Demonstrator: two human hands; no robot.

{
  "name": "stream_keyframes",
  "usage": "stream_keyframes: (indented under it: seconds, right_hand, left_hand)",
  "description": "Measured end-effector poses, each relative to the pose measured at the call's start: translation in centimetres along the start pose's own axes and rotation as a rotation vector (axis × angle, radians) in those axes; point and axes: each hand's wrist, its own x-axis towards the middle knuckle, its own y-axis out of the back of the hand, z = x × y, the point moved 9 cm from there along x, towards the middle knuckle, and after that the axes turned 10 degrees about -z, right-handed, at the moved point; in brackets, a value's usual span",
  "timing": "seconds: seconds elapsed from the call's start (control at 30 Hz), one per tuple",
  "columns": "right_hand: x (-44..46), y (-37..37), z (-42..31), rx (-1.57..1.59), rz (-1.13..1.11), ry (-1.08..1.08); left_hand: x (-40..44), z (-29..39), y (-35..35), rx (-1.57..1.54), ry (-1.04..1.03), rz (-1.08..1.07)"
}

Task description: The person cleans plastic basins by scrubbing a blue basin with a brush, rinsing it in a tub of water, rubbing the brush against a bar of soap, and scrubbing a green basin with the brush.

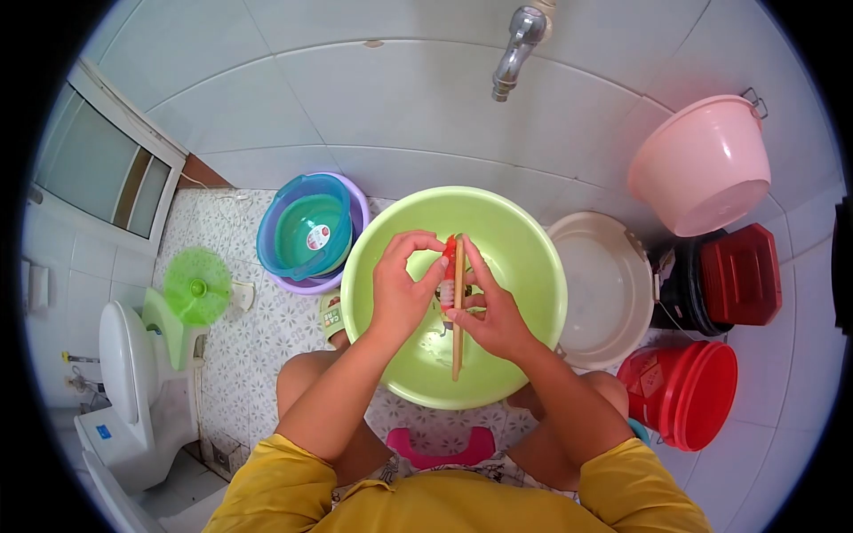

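Above a large light-green basin, both hands are close together. My left hand pinches a small red-and-white piece between thumb and forefinger; its exact kind is unclear. A long, narrow wooden stick stands against the right side of that piece, its lower end pointing toward me. My right hand grips the stick, thumb across it and forefinger stretched along its upper part. Whether stick and piece are joined I cannot tell. Small dark and yellow marks show on the basin's bottom behind them.
Left of the basin are stacked teal and purple basins, a green round lid-like thing and a toilet. On the right are a beige basin, a red bucket and a hanging pink bucket. A tap juts from the wall.
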Motion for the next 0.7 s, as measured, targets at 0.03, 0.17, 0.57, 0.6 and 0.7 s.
stream_keyframes:
  seconds: [0.03,0.17,0.57,0.6,0.7]
  right_hand:
    - [0.0,-0.1,0.1,0.012,-0.010,-0.033]
    - [-0.1,-0.3,0.3,0.004,0.013,-0.033]
    - [0.0,-0.2,-0.4,-0.096,0.043,0.010]
    - [0.0,-0.2,-0.3,-0.096,0.043,0.010]
    - [0.1,-0.2,-0.1,-0.094,0.046,0.008]
  left_hand:
    - [0.0,-0.2,0.0,0.000,0.000,0.001]
    - [0.1,-1.0,0.1,-0.067,0.012,0.020]
    - [-0.1,0.9,0.6,0.273,-0.097,0.071]
    - [-0.1,0.8,0.5,0.283,-0.091,0.056]
    - [0.1,0.6,0.4,0.301,-0.085,0.033]
